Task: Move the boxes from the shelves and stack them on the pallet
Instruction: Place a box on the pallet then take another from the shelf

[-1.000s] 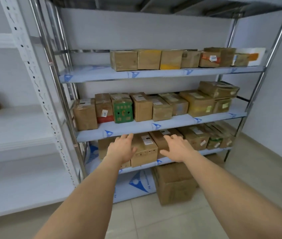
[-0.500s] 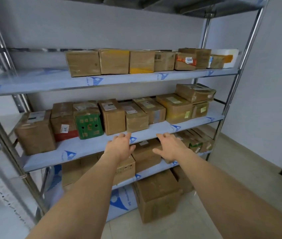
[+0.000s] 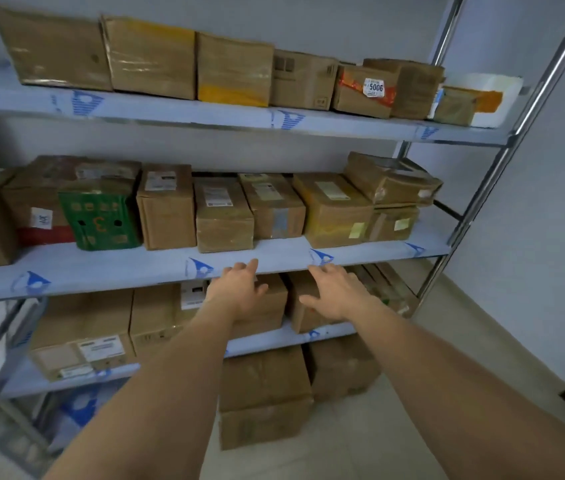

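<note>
Closer now than half a second back: the metal shelving rack [image 3: 475,209] fills the view, and both arms reach further in, hands at the front lip of the middle shelf [image 3: 156,268] where earlier they hung lower.

Room: pale wall [image 3: 533,237] at 3 o'clock, tiled floor [image 3: 395,427] at 5 o'clock with open standing room beside the rack's right post. Two large cartons [image 3: 263,393] sit on the floor under the lowest shelf, at 6 o'clock.

Shelves wrapped in blue-printed film. Top shelf [image 3: 343,121] at 12 o'clock carries a row of brown boxes set tight together, a white foam box [image 3: 495,98] at the far right end. Middle shelf: boxes side by side, a green box [image 3: 101,220] at 9 o'clock, one stacked pair [image 3: 395,199] at 2 o'clock. Bare shelf front runs before the row.

Left hand [image 3: 239,289] open, fingers straight, tips at the shelf lip below a small taped box [image 3: 224,223]. Right hand [image 3: 334,292] open, fingers spread, just under the same lip. Neither holds anything. No pallet in view.
</note>
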